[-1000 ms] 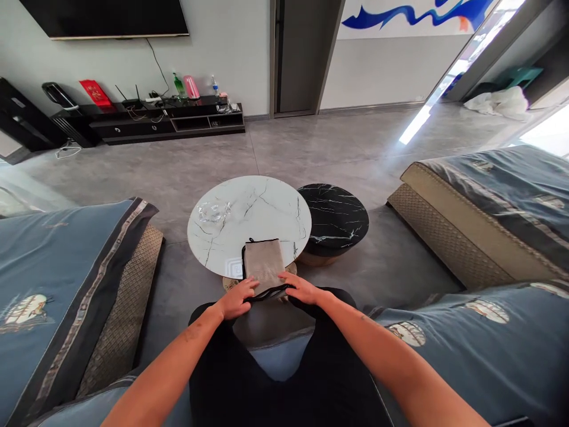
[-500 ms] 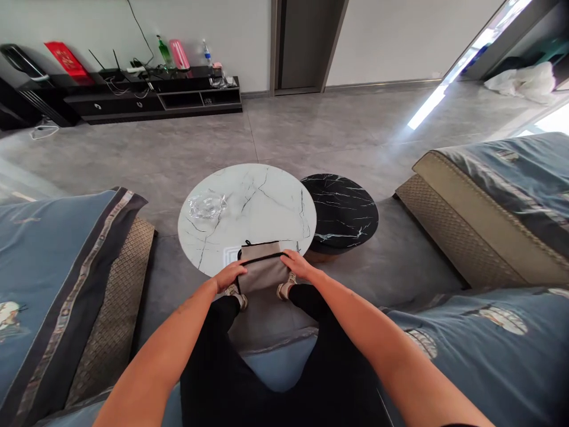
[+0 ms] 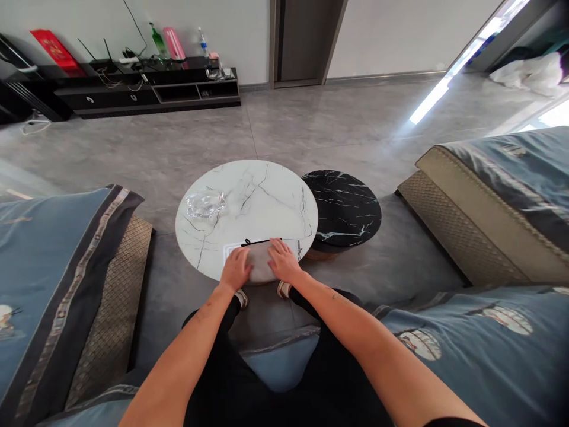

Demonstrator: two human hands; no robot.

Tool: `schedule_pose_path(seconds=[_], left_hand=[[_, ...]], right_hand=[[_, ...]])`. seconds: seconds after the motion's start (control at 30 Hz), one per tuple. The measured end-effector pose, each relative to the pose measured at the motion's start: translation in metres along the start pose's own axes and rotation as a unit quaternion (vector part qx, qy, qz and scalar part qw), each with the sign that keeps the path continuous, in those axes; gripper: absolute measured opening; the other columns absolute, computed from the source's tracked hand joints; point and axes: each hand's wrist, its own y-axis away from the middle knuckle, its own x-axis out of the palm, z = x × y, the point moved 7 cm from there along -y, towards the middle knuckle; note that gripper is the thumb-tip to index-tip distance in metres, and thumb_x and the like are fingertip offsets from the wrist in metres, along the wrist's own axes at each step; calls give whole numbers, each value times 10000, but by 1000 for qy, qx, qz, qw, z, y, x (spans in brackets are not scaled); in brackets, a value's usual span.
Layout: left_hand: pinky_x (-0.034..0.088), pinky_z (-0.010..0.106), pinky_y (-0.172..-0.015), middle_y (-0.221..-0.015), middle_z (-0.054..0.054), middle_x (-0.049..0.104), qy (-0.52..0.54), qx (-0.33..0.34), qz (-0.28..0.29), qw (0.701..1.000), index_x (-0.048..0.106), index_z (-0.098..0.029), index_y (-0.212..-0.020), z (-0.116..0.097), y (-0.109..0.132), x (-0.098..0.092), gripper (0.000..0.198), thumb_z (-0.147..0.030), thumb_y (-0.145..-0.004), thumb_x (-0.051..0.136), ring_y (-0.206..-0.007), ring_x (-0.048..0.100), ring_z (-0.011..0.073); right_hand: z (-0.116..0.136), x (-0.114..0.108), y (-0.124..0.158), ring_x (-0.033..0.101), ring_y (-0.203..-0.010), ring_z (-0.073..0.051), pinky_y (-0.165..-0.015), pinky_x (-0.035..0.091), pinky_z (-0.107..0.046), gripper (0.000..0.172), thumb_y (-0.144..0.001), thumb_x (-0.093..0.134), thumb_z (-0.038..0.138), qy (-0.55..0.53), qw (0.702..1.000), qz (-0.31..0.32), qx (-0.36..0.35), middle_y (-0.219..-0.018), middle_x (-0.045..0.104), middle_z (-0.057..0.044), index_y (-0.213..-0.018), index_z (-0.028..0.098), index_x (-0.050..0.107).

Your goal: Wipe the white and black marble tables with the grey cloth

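A greyish-beige fabric piece with black trim and a small black loop, like a folded bag [image 3: 260, 262], lies at the near edge of the white marble-patterned round table [image 3: 267, 204]. My left hand [image 3: 237, 268] rests on its left end, thumb apart from the fingers. On its right end lies my right hand [image 3: 283, 261], palm down with fingers spread. Both hands press on the fabric from above; its underside is hidden. Partly under the left hand and the bag shows a printed white sheet [image 3: 229, 248]. Crumpled clear plastic [image 3: 205, 204] sits on the table's left side.
A lower black round table [image 3: 344, 207] adjoins the white one on the right. Sofas with blue covers stand at left [image 3: 53, 255] and right [image 3: 502, 184]. Beyond the floor is a black TV cabinet [image 3: 111, 101] bearing bottles and a router. My shoes are below the table edge.
The bag's black-trimmed edge, held up between both hands before, is now folded over and down. My hands have shifted from gripping that edge to lying on top of the folded fabric.
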Motion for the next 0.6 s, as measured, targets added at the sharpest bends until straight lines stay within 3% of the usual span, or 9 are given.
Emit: schedule_pose_path(seconds=[0.07, 0.2, 0.3, 0.37, 0.47, 0.6], left_hand=[[187, 547, -1401, -1783, 159, 425, -27, 78, 10, 997, 482, -210, -1679, -17, 16, 17, 679, -444, -1048, 567, -1708, 247, 359], [64, 673, -1391, -1864, 152, 236, -70, 28, 48, 996, 362, -236, -1763, -11, 37, 42, 815, -545, -1041, 581, -1738, 102, 414], [49, 675, -1391, -1869, 171, 191, -76, 26, 62, 995, 367, -209, -1762, -14, 41, 40, 833, -559, -1039, 588, -1738, 88, 421], [64, 655, -1398, -1866, 183, 193, -63, 49, 48, 996, 369, -195, -1761, -27, 37, 32, 826, -553, -1046, 576, -1736, 103, 422], [76, 629, -1404, -1864, 160, 226, -45, 89, 13, 995, 365, -230, -1766, -57, 22, 27, 784, -544, -1067, 532, -1736, 132, 406], [35, 633, -1400, -1858, 141, 265, -48, 98, 27, 994, 428, -258, -1740, -86, -9, 46, 779, -625, -1058, 510, -1737, 125, 398]], right_hand=[[16, 14, 4, 79, -1726, -352, -1419, 64, -616, 649, -1079, 591, 349, 29, 998, 32, -38, -1839, 191, -126, -1688, 155, 478], [15, 35, 5, 66, -1732, -368, -1397, -18, -671, 805, -1076, 641, 477, 59, 992, 109, -6, -1849, 145, -100, -1772, 201, 346], [2, 31, 7, 65, -1735, -347, -1402, 10, -658, 821, -1077, 639, 479, 46, 991, 129, 7, -1850, 144, -95, -1781, 199, 323], [-12, 15, 13, 82, -1734, -336, -1408, 60, -642, 763, -1101, 572, 458, 19, 996, 86, 26, -1845, 171, -106, -1775, 190, 337], [-42, -17, 41, 138, -1724, -334, -1404, 144, -625, 676, -1115, 487, 420, -6, 997, -27, 72, -1829, 231, -130, -1740, 176, 404], [-91, -58, 106, 235, -1696, -348, -1385, 239, -610, 626, -1083, 486, 445, 18, 987, -113, 110, -1794, 318, -148, -1637, 158, 538]])
